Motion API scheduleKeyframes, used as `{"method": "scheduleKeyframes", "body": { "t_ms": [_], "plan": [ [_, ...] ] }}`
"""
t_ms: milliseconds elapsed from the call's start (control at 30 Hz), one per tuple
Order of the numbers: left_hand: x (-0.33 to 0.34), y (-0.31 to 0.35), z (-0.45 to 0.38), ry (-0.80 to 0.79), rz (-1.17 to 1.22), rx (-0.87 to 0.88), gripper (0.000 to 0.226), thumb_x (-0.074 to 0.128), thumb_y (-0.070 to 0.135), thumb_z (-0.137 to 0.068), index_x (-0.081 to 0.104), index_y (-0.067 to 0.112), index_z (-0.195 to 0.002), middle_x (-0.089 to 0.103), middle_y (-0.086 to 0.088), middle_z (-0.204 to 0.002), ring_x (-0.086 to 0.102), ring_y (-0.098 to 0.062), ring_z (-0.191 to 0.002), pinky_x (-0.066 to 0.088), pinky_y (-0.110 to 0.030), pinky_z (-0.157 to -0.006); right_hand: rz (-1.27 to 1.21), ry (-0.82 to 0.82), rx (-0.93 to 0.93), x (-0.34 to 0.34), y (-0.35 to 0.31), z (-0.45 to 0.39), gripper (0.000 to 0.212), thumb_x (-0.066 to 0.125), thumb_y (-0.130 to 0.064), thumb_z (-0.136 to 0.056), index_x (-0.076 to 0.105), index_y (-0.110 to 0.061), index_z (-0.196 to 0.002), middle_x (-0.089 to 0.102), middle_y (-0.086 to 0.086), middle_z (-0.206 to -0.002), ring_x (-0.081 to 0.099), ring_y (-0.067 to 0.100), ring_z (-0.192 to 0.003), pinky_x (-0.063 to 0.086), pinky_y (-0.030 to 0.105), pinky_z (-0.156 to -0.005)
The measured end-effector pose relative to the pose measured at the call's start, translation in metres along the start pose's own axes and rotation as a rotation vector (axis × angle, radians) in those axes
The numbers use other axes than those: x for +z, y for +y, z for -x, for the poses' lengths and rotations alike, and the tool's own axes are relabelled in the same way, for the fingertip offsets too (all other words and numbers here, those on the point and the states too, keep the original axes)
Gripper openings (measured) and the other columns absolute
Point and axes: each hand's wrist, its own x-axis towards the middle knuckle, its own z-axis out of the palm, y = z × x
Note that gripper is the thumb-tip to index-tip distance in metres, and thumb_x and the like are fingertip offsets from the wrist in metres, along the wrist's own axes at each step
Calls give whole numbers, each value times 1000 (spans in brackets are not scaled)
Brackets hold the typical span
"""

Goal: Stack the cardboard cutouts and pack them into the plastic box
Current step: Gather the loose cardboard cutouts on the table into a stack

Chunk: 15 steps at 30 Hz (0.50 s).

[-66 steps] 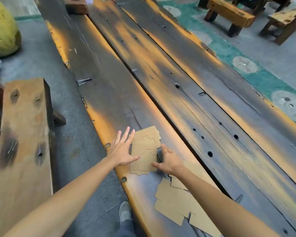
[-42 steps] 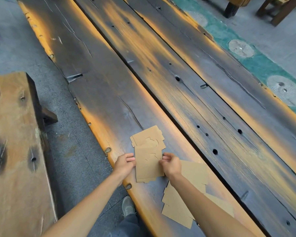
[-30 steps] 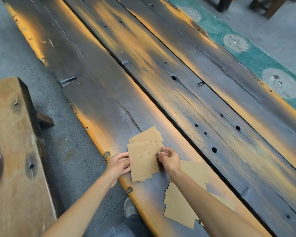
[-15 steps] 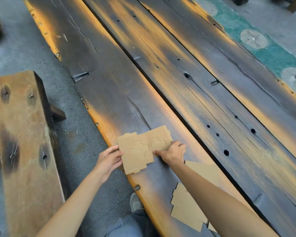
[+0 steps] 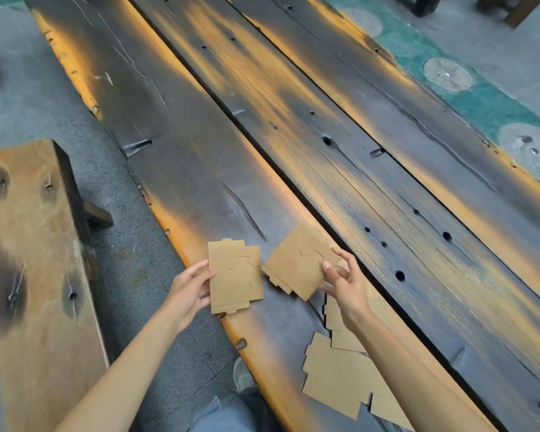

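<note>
Fingers first: my left hand (image 5: pixel 190 289) has its fingers pinched on the left edge of one cardboard cutout (image 5: pixel 235 275), thumb on top, holding it flat just above the near edge of the table (image 5: pixel 200 169). My right hand (image 5: pixel 343 283) pinches the near right corner of a second cutout (image 5: pixel 300 263) between thumb and a finger underneath, with the other fingers fanned out loose. That one sits turned at an angle, and it looks like more than one sheet (stepped edges peek out at its near left corner, hard to count).

The two pieces are side by side, nearly touching, not stacked yet. The rest of the loose cutouts (image 5: pixel 340 378) lie overlapping on the table near me, under my right forearm. No plastic box anywhere in view, so packing is a way off.

My take on doing this bit well: rotate the right piece so its tabs match the left one, slide one over the other, then tap the edges square against the wood before grabbing more. Thin card slips, so keep the pinch light but close to the edge.
</note>
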Motion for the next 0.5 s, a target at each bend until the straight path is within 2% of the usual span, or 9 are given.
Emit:
{"method": "scheduleKeyframes", "body": {
  "t_ms": [100, 200, 367, 433, 500],
  "plan": [
    [18, 1, 8, -86, -41, -11, 46, 60, 9, -99, 51, 13, -145, 73, -12, -125, 72, -26, -107, 61, -44, -82, 80, -152, -41, -22, -13, 20, 36, 68, -14, -98, 64, -31, -129, 71, 16, -92, 71, 18, -96, 64, 40, -78],
    [38, -3, 20, -220, -122, -38, 41, 60, 13, -100, 55, 16, -141, 76, -10, -120, 75, -21, -99, 62, -35, -71, 190, -252, -55, -29, -13, 36, 39, 72, -16, -96, 64, -34, -130, 71, 3, -87, 70, 13, -86, 61, 31, -69],
    [61, -18, 40, -407, -212, -64, 37, 61, 22, -100, 61, 25, -137, 74, -10, -126, 74, -25, -107, 62, -35, -74, 199, -223, -33, -32, -4, 52, 37, 76, -14, -91, 61, -18, -124, 73, 7, -85, 69, 15, -80, 55, 41, -69],
    [65, -26, 47, -468, -217, -79, 35, 62, 26, -100, 64, 27, -135, 72, -10, -130, 72, -26, -112, 62, -37, -79, 192, -195, -23, -34, 1, 55, 34, 78, -13, -90, 64, -17, -120, 74, 14, -88, 69, 16, -78, 54, 40, -68],
    [68, -35, 52, -509, -215, -94, 35, 71, 28, -94, 69, 27, -130, 71, -12, -132, 71, -27, -114, 61, -38, -83, 195, -156, -17, -35, 6, 60, 32, 80, -13, -88, 67, -20, -116, 71, 8, -85, 68, 11, -73, 56, 33, -61]
  ]
}}
